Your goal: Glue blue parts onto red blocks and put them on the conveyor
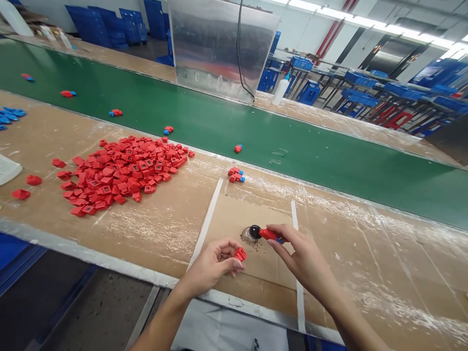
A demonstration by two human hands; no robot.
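Between the thumb and fingers of my left hand point(215, 263) is a small red plastic block point(240, 254) with a hollow side facing up. My right hand point(298, 246) pinches a red and blue plastic piece point(268, 234); its red end points left and the blue part is mostly covered by my fingers. That red end is at the edge of a small round pot point(255, 232) with a dark top; whether they touch I cannot tell. The pot stands on a cardboard sheet point(226, 214), with dark specks around it.
A big heap of red blocks point(124, 170) lies to the left, with blue pieces point(9, 116) farther left. Several red and blue pieces point(236, 174) sit near the green conveyor belt point(310, 146), and more lie spaced along it. Behind stand a metal panel point(219, 48) and a white bottle point(281, 91).
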